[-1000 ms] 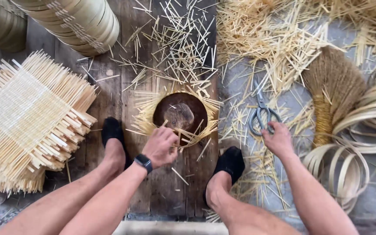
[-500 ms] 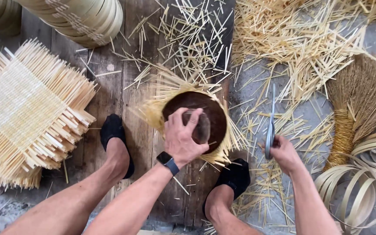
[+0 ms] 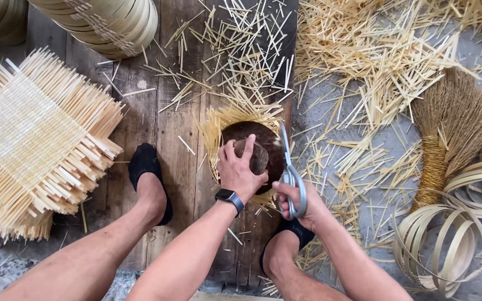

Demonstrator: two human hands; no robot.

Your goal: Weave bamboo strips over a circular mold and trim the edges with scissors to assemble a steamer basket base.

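the left hand clamps a dark round mould over light, springy, brittle pale bamboo strips, best pinned at its centre, while the right hand grips grey metal scissors by the loops.

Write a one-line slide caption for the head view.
Left hand presses a dark round mould on woven strips; right hand holds scissors alongside.
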